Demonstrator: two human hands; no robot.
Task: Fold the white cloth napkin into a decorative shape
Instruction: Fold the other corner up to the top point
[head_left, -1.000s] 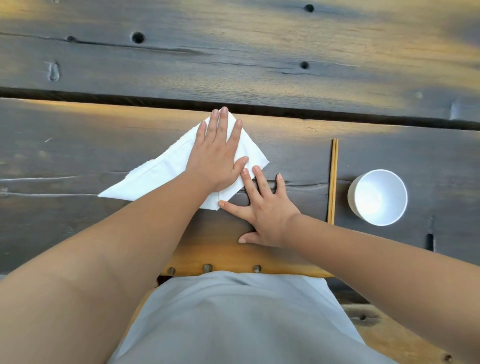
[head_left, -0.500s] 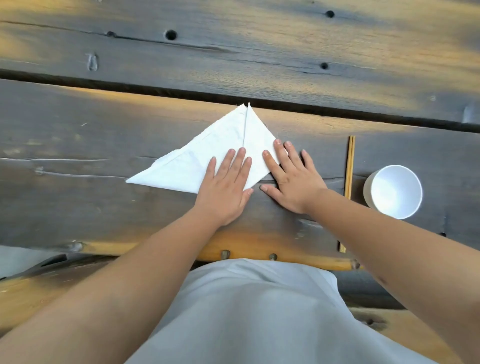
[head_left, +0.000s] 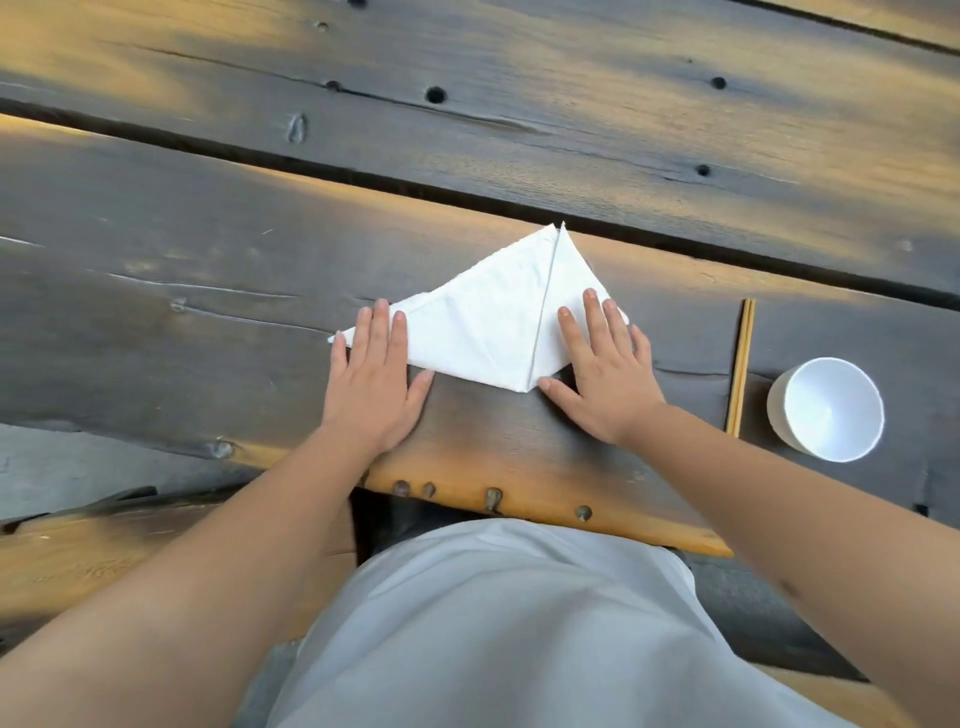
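Left hand slid to the napkin's left corner; both flat hands press the creased triangle.

Napkin corners under both flat hands, perhaps creased; both forearms cut off at the edges

Two bare forearms, no sleeves, short plain fingernails — pale grey-white garment over the lap
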